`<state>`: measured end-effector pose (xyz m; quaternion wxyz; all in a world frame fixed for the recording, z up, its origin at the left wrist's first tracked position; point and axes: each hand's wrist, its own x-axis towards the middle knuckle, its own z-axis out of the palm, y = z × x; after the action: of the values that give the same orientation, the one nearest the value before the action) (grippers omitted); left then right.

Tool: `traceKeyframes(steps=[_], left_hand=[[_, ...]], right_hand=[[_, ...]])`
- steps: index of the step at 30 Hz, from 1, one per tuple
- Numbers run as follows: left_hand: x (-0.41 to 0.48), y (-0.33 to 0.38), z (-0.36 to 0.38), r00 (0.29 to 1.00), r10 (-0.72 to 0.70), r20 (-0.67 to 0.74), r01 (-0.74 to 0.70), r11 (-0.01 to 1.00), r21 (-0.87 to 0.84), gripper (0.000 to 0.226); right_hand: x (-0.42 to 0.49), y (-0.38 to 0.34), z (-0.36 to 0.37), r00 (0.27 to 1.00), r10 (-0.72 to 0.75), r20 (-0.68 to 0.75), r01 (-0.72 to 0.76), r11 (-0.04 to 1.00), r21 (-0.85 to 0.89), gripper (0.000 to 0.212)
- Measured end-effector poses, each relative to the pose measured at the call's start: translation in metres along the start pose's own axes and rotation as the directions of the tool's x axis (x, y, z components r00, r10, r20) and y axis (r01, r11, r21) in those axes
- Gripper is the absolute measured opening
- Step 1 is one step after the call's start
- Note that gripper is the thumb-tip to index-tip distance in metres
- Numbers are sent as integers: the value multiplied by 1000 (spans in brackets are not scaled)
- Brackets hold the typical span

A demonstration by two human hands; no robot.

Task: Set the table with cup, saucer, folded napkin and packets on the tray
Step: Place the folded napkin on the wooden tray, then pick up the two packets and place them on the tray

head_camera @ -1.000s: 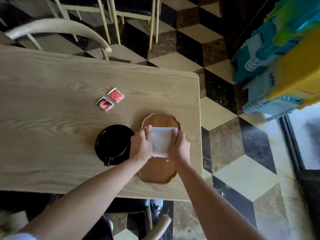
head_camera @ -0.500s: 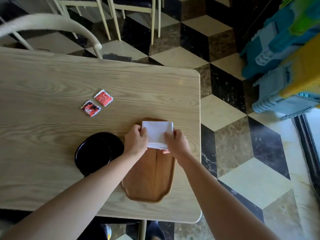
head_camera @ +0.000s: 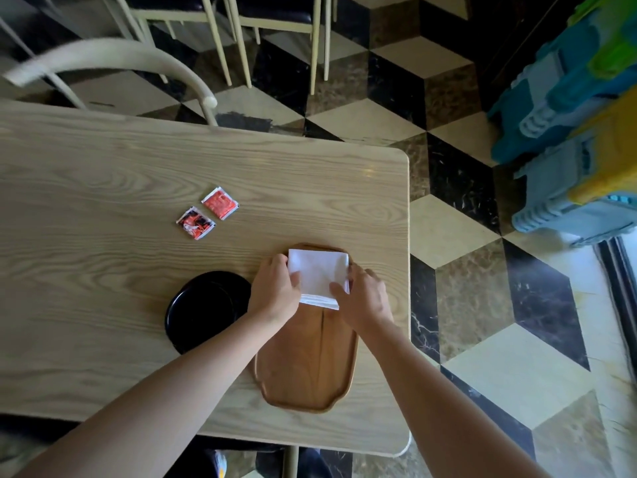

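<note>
A white folded napkin [head_camera: 317,276] lies on the far end of the oblong wooden tray [head_camera: 306,370]. My left hand [head_camera: 275,293] holds its left edge and my right hand [head_camera: 363,298] its right edge, thumbs on top. Left of the tray stands a black saucer [head_camera: 203,307], partly hidden by my left forearm; no cup shows on it. Two red packets [head_camera: 206,213] lie side by side on the table, farther back to the left.
The light wooden table [head_camera: 103,270] ends just right of the tray, with a rounded corner. A pale chair back [head_camera: 113,58] curves at the far edge. Checkered floor and blue and yellow plastic objects [head_camera: 568,132] are to the right.
The view has shifted. The napkin has moved from the tray's middle to its far end, both hands still on it.
</note>
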<state>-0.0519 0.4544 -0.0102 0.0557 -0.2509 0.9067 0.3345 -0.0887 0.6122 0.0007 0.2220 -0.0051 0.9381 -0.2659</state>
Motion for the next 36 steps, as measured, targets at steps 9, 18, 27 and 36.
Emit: traceKeyframes(steps=[9,18,27,36], left_hand=[[20,-21,-92,992,-99,-80,94,993,-66,14],[86,-107,-149,934,-302,-189,261,941,-216,27],[124,-140,-107,959,-175,-225,155,982,-104,46],[116,-141,-124,962,-244,-120,203,938,-280,29]], right_hand=[[9,-88,-17,994,-107,-18,106,994,-30,20],[80,-205,37,973,-188,136,193,981,-20,33],[126,-228,110,980,-190,57,198,953,-231,35],[109,-233,110,993,-28,112,32,999,-35,33]])
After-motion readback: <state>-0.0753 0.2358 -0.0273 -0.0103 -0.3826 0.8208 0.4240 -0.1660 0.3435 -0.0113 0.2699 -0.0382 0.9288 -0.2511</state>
